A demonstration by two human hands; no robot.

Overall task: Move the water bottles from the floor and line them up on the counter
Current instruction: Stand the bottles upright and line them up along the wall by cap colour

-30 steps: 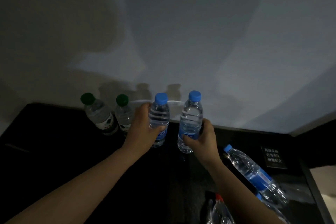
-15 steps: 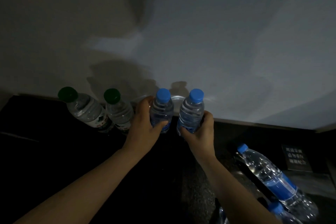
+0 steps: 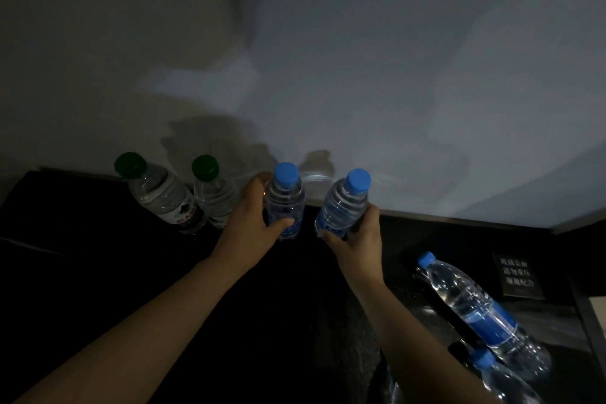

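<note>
Two bottles held: the left hand (image 3: 254,223) has its fingers and thumb curled round the body of the left blue-capped bottle (image 3: 283,203). The right hand (image 3: 357,239) grips the right blue-capped bottle (image 3: 342,207) low on its body in the same way.
Location: both bottles are over the dark counter (image 3: 98,272), close to the wall (image 3: 328,75). The left one is upright and the right one tilts to the right. Base contact cannot be told in the dim light.
Step in hand: judged to be setting both down to extend the row.
Row so far: two green-capped bottles (image 3: 157,190) stand just beside the left hand, against the wall.
Method: bring the right bottle upright before lowering it. Seat each base flat, close to its neighbour and level with the green caps. Let go only once the bottle stands unaided.
Contents: all bottles are capped and hold clear water, apparently near full.
Unsorted: a large blue-labelled bottle (image 3: 472,302) lies or leans at right, and another blue cap (image 3: 482,359) shows below it.
</note>
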